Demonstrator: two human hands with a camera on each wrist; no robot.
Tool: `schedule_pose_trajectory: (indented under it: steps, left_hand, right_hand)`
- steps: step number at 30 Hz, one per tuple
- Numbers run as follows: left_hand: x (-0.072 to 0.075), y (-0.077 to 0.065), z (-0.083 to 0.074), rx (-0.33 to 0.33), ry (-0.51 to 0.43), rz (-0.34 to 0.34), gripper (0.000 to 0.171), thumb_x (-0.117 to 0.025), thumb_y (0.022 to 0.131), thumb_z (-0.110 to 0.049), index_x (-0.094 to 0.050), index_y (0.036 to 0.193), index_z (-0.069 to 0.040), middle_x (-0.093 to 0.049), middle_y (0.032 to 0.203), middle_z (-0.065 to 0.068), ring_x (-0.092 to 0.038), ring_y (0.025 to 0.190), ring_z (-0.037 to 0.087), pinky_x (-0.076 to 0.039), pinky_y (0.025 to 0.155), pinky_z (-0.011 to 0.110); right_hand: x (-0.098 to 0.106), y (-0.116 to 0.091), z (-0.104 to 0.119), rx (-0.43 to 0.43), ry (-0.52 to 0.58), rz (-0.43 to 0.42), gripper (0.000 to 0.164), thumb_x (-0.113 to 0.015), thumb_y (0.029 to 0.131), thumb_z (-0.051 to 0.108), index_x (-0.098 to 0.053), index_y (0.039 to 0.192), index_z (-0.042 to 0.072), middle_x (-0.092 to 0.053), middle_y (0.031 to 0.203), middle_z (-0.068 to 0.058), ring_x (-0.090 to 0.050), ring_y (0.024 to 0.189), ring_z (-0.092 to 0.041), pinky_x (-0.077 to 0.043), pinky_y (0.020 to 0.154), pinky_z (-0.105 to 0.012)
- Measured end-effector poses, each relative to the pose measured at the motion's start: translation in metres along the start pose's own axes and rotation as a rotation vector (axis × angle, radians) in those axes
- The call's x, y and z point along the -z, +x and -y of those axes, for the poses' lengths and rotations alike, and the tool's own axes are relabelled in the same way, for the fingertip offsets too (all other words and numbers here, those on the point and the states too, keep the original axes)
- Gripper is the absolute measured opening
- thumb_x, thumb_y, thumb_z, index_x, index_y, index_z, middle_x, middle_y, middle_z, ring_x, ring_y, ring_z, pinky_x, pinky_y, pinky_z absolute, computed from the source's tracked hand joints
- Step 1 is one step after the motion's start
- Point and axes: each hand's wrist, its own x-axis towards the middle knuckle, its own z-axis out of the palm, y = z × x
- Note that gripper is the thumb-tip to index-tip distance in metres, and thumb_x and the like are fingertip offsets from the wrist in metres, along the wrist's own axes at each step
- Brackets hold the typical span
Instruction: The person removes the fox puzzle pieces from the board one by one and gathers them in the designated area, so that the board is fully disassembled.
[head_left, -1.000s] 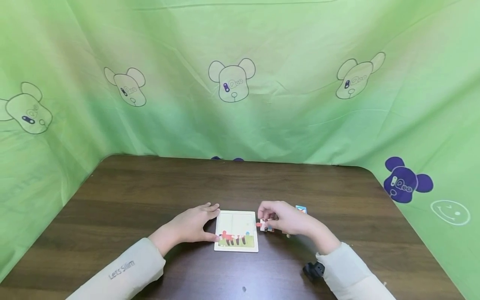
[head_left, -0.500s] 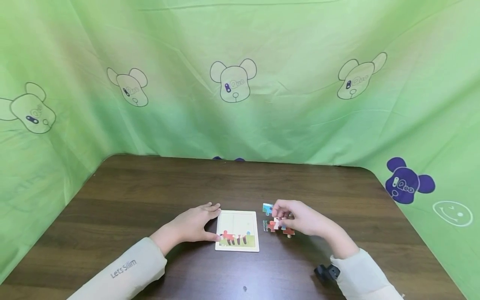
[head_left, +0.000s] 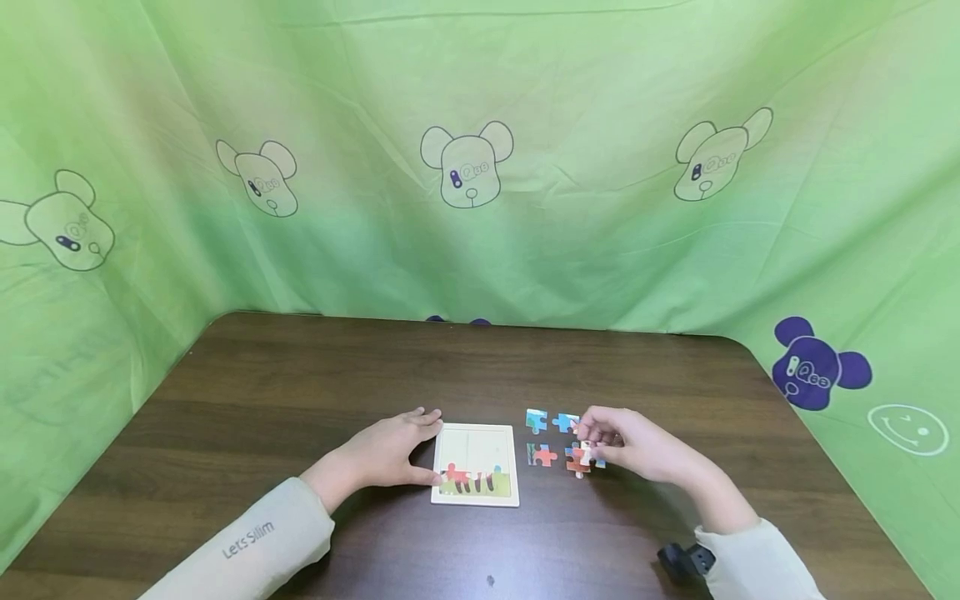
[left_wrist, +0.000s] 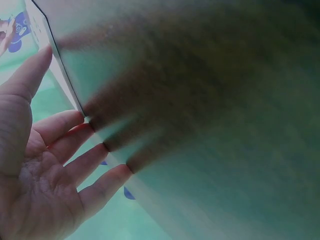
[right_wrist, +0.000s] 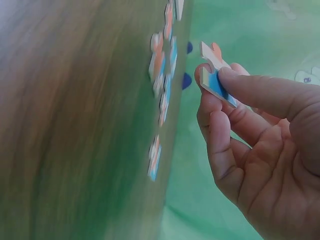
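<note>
My left hand (head_left: 393,450) lies along the left edge of a small white puzzle tray (head_left: 483,446), fingers stretched out and thumb at its lower left corner. A strip of joined pieces (head_left: 480,483), with green ground and dark striped legs, fills the tray's near part; its far part is bare. To the right, my right hand (head_left: 637,446) pinches a blue and white jigsaw piece (right_wrist: 216,89) between thumb and fingers, raised off the table. Under and beside that hand lie loose pieces: a blue one (head_left: 536,420), another blue one (head_left: 566,422) and a red one (head_left: 542,455).
A brown wooden table (head_left: 360,367) spreads around the tray. Green cloth (head_left: 480,267) with printed bear heads hangs behind and at both sides. A black wrist camera (head_left: 684,562) sits by the right sleeve.
My right hand has moved right, away from the tray, with the jigsaw piece in its grip. More loose pieces now show. My left hand has stayed at the tray.
</note>
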Motion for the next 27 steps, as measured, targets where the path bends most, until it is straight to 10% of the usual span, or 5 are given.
schedule_pose_trajectory:
  steps: [27]
  left_hand:
    - [-0.001,-0.001,0.0,0.003,-0.014,-0.005,0.076,-0.076,0.084,-0.045,-0.053,0.143,-0.003,-0.045,0.154,0.015,-0.04,0.144,0.037,-0.038,0.114,0.05]
  right_hand:
    - [0.006,-0.019,-0.033,-0.057,-0.058,0.002,0.017,-0.063,0.087,-0.007,-0.061,0.095,0.007,-0.061,0.086,0.001,-0.053,0.075,-0.002,-0.047,0.066,-0.021]
